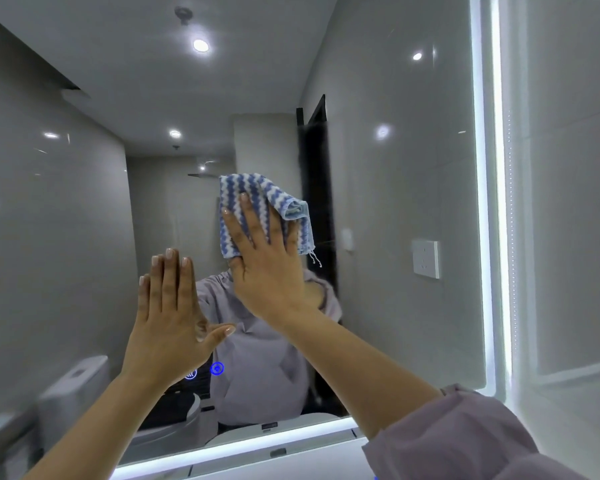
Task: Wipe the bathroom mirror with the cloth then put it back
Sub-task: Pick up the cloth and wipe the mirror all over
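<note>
- My right hand (267,268) lies flat with the fingers spread and straight. It pins the blue-and-white striped cloth (246,192) against the mirror (395,202) and grips nothing; a fold of cloth hides my thumb.
- The cloth sits about mid-mirror, bunched at its right side, with a fringed corner hanging loose below the fold.
- My left hand (167,317) is open, fingers straight and together, and holds nothing. It is low and to the left of the cloth, and looks to rest on the glass, though I cannot be sure of contact.
- To wipe well, I judge I should keep the palm's pressure even and tuck the loose fold under so it doesn't drag. My strokes should overlap.
- That left palm would likely leave prints, so its patch needs a pass too.
- Open glass lies wide to the left, above, and right toward the lit strip (482,202) at the mirror's right edge.
- Lower down there is less room: the glowing blue touch icon (217,368) sits near the bottom edge, and I'd go lightly there so I don't trigger it.
</note>
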Demonstrator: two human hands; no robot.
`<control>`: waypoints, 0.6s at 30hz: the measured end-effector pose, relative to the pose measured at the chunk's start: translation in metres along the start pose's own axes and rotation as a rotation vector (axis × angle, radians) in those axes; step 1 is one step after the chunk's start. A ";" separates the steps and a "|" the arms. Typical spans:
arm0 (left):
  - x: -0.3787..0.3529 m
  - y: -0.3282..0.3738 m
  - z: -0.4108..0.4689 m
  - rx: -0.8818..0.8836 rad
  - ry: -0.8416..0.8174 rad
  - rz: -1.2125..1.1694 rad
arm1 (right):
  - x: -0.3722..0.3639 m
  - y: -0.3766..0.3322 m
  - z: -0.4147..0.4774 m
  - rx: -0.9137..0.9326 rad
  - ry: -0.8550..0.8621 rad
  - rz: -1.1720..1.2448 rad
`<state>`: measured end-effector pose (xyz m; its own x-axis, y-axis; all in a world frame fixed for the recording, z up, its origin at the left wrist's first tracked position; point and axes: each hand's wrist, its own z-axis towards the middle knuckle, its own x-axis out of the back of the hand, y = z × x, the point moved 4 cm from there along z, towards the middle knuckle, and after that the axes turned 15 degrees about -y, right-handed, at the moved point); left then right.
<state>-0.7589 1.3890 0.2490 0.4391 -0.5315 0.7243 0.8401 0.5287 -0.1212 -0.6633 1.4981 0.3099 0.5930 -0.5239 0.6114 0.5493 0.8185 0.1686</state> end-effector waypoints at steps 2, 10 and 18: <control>0.000 0.000 0.000 -0.001 -0.002 0.007 | -0.001 0.004 -0.002 0.018 0.006 -0.022; 0.002 0.001 -0.001 0.003 0.008 -0.002 | -0.011 0.047 -0.035 0.127 0.104 -0.066; 0.003 0.001 -0.001 0.002 0.014 -0.003 | -0.017 0.128 -0.065 0.067 0.175 -0.097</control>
<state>-0.7562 1.3874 0.2498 0.4407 -0.5427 0.7150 0.8410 0.5281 -0.1176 -0.5646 1.5966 0.2711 0.6352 -0.6295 0.4475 0.5721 0.7727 0.2748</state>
